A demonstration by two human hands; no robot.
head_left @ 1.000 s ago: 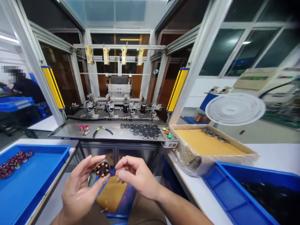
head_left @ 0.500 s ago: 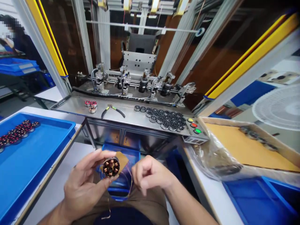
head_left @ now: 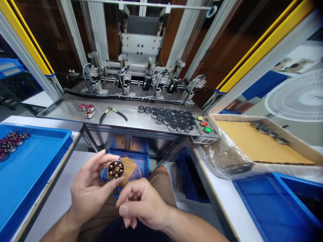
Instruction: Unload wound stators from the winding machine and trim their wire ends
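Note:
My left hand (head_left: 88, 190) holds a motor stator (head_left: 115, 169) between thumb and fingers, its face with copper windings turned toward me. Close below and to the right, my right hand (head_left: 145, 203) has its fingers curled in and its thumb bent across. Whether a wire lies in those fingers is hidden. Behind the stator, over a blue bin between my legs, shows a piece of brown card (head_left: 130, 169).
On the metal bench lie a few wound stators (head_left: 88, 113), pliers with black and green handles (head_left: 113, 113) and many black cores (head_left: 174, 117). Coloured push buttons (head_left: 204, 124) sit at its right end. Left stands a blue tray (head_left: 37, 171); right, a plastic-lined carton (head_left: 264, 144).
My right hand has moved left and down, nearer the stator, and its fingers have turned inward. The copper wires seen hanging before are hardly visible now. The view has tilted downward.

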